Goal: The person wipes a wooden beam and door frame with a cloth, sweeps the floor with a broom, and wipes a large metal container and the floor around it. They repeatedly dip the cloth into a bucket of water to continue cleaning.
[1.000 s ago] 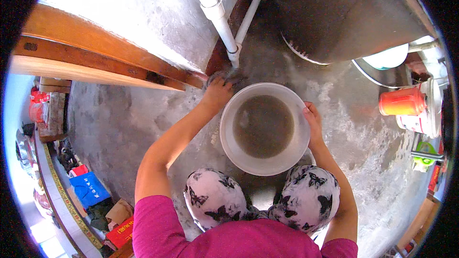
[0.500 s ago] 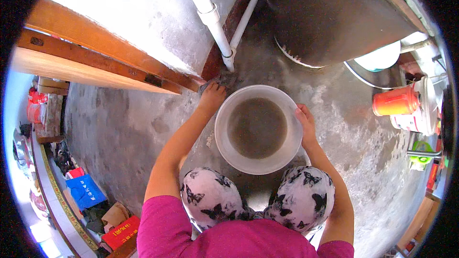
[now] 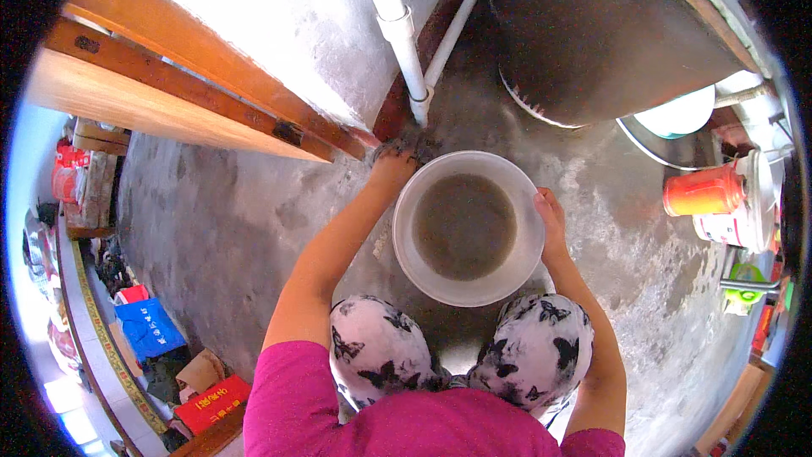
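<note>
A pale round basin [image 3: 408, 264] holds murky grey-brown water [image 3: 464, 227] and sits in front of my knees. My right hand [image 3: 551, 213] grips its right rim, with the thumb over the edge. Beyond the basin's upper left side, my left hand [image 3: 394, 169] is down at the floor, closed on a dark, wet-looking cloth [image 3: 409, 150] by the foot of the wall. Parts of the left fingers and of the cloth blend together and are hard to separate.
A white pipe [image 3: 406, 46] drops to the floor just past my left hand. On the left is a wooden door [image 3: 182, 106]. A large dark vat [image 3: 605, 42] stands far right, near an orange container [image 3: 704, 190]. Boxes [image 3: 150, 330] line the lower left.
My left hand and the cloth have shifted slightly right along the wall's foot, toward the pipe. The whole view has shifted a little; my right hand stays on the basin rim.
</note>
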A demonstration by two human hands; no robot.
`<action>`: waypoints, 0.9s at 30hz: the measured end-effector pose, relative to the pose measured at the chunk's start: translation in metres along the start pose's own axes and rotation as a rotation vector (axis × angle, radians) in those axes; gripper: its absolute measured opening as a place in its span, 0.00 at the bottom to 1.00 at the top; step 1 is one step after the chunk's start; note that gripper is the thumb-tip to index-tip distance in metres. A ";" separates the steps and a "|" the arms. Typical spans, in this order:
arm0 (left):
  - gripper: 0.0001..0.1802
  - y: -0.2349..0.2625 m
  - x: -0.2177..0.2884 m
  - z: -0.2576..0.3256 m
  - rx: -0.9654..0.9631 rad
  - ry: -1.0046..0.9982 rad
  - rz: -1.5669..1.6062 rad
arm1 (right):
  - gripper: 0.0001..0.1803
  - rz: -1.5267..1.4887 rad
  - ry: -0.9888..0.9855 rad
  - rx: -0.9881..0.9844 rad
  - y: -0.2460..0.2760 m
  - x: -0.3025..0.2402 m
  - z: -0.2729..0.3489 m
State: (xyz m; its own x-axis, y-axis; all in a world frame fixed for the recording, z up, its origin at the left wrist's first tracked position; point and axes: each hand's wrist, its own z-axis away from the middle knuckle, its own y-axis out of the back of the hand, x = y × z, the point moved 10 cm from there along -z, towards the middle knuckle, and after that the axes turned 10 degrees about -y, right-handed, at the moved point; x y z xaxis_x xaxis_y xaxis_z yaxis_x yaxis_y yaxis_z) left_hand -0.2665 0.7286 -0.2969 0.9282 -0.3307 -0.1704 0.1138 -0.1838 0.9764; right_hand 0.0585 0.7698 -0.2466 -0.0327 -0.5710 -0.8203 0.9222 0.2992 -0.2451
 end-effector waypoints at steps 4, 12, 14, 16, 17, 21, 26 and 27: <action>0.13 0.051 0.021 -0.047 -0.136 -0.018 0.109 | 0.17 -0.030 0.074 0.035 0.020 -0.012 0.003; 0.18 0.023 -0.006 -0.091 -0.132 -0.002 -0.481 | 0.20 -0.012 0.041 0.068 0.017 -0.005 0.005; 0.19 -0.009 -0.008 -0.086 -0.208 -0.085 -0.357 | 0.22 0.019 0.086 0.043 0.020 0.000 -0.001; 0.19 -0.013 -0.001 -0.086 -0.169 -0.181 -0.205 | 0.25 0.025 0.107 0.050 0.029 -0.004 0.002; 0.18 -0.016 0.002 -0.090 -0.165 -0.178 -0.146 | 0.26 0.017 0.108 0.056 0.035 -0.007 0.004; 0.13 -0.054 -0.015 -0.025 0.015 -0.120 -0.231 | 0.28 -0.028 0.064 -0.055 0.000 0.000 -0.002; 0.11 -0.025 0.015 -0.040 -0.074 0.009 0.328 | 0.27 -0.028 0.047 -0.008 0.032 -0.005 0.002; 0.10 -0.019 0.011 -0.029 -0.131 0.069 0.409 | 0.27 -0.037 0.041 -0.016 0.029 -0.005 -0.001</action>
State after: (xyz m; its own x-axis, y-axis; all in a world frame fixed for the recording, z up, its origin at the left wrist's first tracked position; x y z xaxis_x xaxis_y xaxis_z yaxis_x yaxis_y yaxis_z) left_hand -0.2477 0.7554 -0.3134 0.9272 -0.2882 0.2392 -0.2286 0.0705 0.9710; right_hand 0.0854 0.7819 -0.2499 -0.0832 -0.5501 -0.8309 0.9136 0.2909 -0.2841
